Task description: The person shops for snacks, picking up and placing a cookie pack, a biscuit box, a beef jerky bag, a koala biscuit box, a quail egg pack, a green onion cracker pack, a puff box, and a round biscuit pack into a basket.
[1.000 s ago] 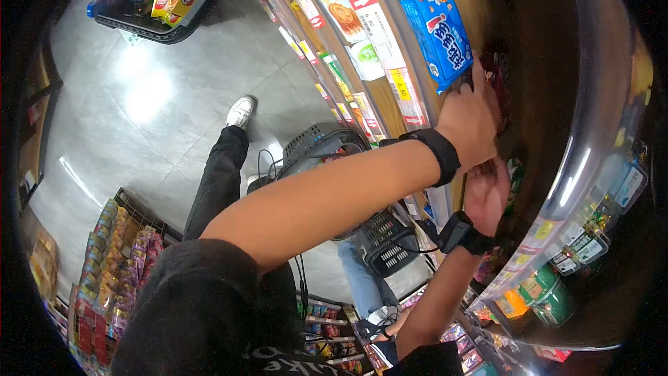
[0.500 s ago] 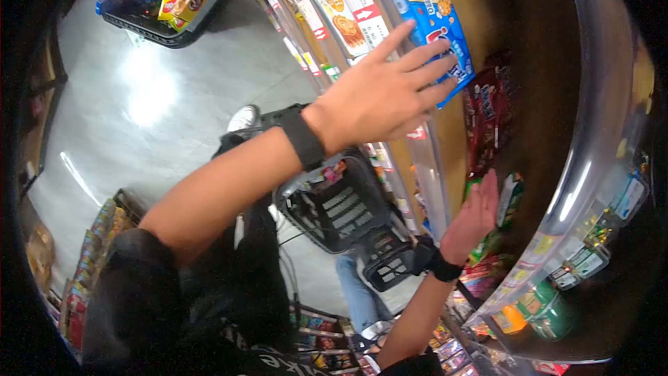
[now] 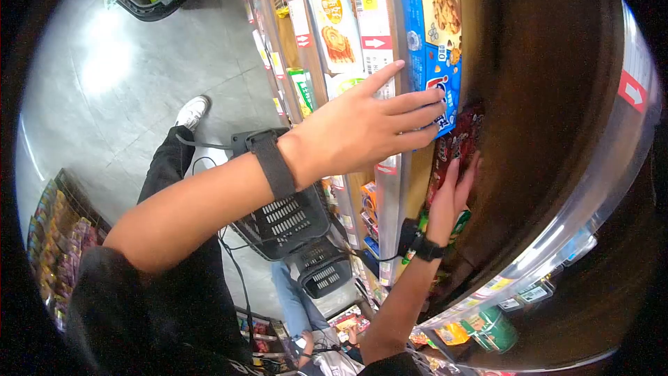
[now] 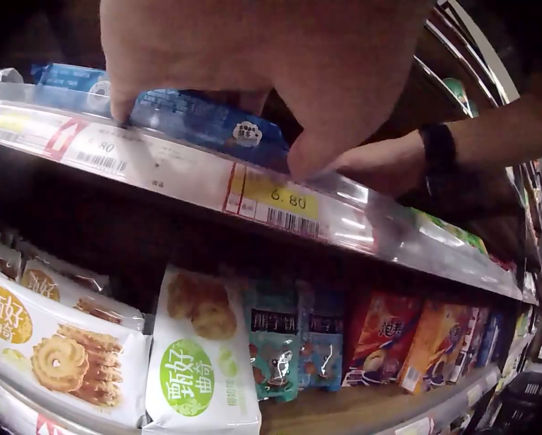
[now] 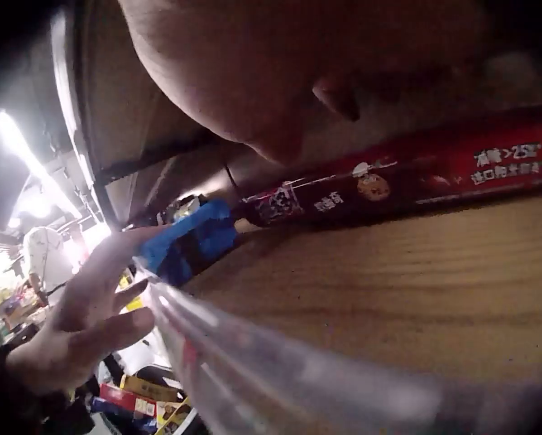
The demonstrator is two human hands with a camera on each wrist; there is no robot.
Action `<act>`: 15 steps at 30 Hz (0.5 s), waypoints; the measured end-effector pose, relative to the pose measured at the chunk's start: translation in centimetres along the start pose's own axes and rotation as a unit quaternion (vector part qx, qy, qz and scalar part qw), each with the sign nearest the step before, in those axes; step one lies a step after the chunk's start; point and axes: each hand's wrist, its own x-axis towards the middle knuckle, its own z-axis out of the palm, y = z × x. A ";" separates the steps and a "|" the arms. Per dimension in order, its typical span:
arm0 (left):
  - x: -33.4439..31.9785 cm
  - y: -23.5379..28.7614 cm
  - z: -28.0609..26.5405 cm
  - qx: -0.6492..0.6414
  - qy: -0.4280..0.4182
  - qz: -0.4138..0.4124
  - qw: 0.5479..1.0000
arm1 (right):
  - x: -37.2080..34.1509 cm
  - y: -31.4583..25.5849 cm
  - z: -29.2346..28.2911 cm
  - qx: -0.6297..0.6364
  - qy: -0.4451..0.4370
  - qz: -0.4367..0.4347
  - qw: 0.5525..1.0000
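A blue bag of chocolate-chip cookies point(image 3: 440, 17) lies along the front of the shelf in the head view. My left hand point(image 3: 369, 122) lies over its near end with fingers spread and fairly straight, the thumb by the clear price strip. Just beyond that end is a dark red snack pack point(image 3: 472, 125). Against it my right hand point(image 3: 449, 198) rests with extended fingers. The right wrist view shows the same red pack point(image 5: 416, 186) lying on the wooden board, my right hand point(image 5: 280, 63) above it. Neither hand grips anything.
White cookie packs point(image 3: 337, 31) fill the shelf below. A black shopping basket point(image 3: 282, 219) stands near my legs, and another basket point(image 3: 156, 7) with yellow boxes is at upper left. A clear-edged upper shelf point(image 3: 577, 212) curves along the right. Another person's jeans point(image 3: 296, 299) show at the bottom.
Both hands were close together at the blue bag's near end; then the left drew back with fingers spread. Now the left touches that end, and the right has moved up onto the red pack.
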 end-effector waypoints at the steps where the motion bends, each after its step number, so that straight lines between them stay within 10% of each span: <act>1: 0.1 0.0 -0.1 -0.008 0.003 -0.003 1.000 | 1.1 0.6 0.4 0.008 -0.001 0.003 1.000; 11: 0.2 0.5 -0.1 -0.049 -0.017 -0.020 0.998 | 2.3 2.9 0.4 -0.077 -0.022 -0.049 0.996; 15: -1.2 0.9 0.7 -0.159 0.128 0.040 0.978 | -0.9 0.0 -0.7 -0.015 0.027 -0.027 0.999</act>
